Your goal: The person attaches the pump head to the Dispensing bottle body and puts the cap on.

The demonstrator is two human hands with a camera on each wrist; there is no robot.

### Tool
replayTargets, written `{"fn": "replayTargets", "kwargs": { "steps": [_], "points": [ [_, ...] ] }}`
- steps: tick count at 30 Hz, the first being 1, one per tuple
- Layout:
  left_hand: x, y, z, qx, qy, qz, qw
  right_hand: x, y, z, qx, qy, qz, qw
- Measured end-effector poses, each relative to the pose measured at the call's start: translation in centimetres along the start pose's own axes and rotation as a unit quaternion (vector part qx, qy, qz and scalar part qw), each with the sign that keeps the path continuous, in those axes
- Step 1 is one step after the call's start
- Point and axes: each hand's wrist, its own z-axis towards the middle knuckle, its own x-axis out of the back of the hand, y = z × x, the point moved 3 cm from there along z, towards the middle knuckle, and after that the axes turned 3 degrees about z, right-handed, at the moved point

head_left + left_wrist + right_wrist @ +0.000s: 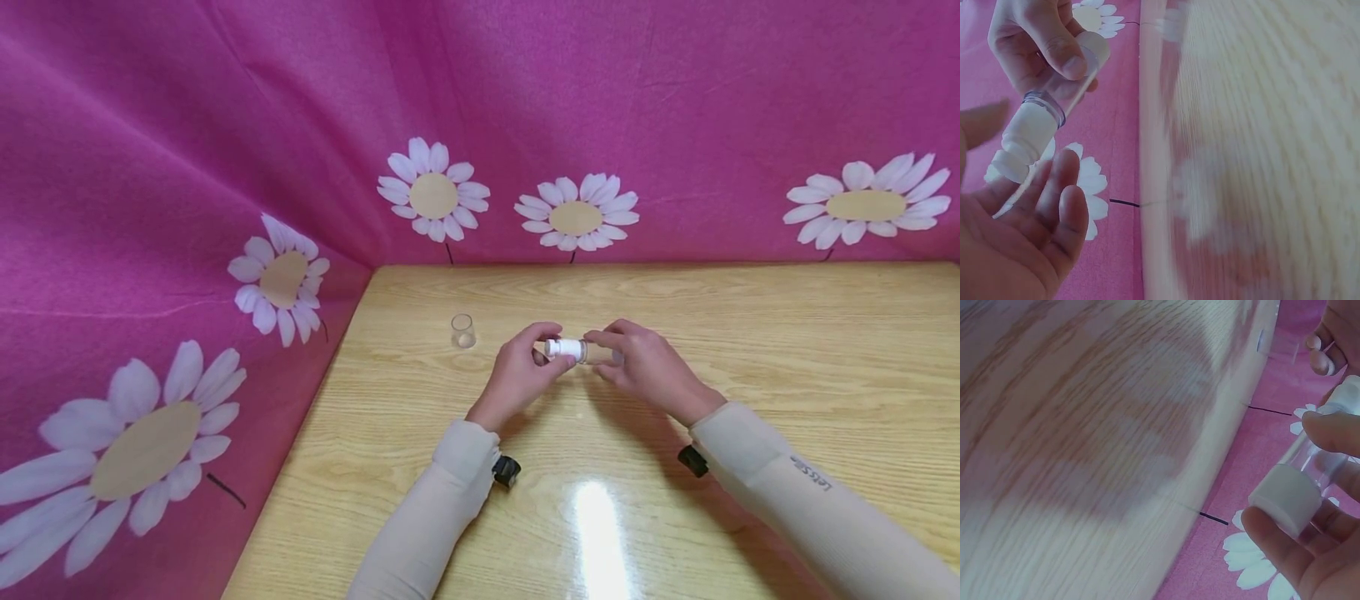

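A small clear bottle (597,352) with a white stepped top (564,348) and a white base (1287,495) lies sideways between the two hands, above the table. My right hand (647,367) holds it by the clear body and base, thumb on one side and fingers on the other. About the white top is my left hand (519,367), its thumb and fingers spread apart. In the left wrist view a gap shows between the left thumb (985,124) and the top; whether the other fingers touch it I cannot tell.
A clear, cup-like piece (463,332) stands on the wood-grain table (810,358), left of the hands. Behind and to the left hangs a pink cloth (660,100) printed with white daisies. Light glares off the tabletop near the front.
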Motion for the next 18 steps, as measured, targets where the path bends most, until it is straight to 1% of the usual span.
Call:
{"fn": "replayTargets", "kwargs": {
  "steps": [4, 6, 11, 18],
  "points": [
    [0.13, -0.11, 0.11, 0.051, 0.018, 0.012, 0.9985, 0.04, -0.26, 0.04, 0.001, 0.003, 0.004, 1.0],
    [0.2, -0.24, 0.12, 0.071, 0.023, 0.02, 0.997, 0.01, -0.44, 0.06, 0.0, 0.001, 0.003, 1.0],
    [0.28, -0.43, 0.0, 0.089, 0.006, 0.019, 0.9958, -0.05, -0.84, 0.09, -0.003, -0.014, -0.004, 1.0],
    [0.42, -0.31, -0.13, 0.091, 0.005, 0.024, 0.9956, -0.06, -0.96, 0.14, -0.002, -0.014, -0.014, 1.0]
  ]
}}
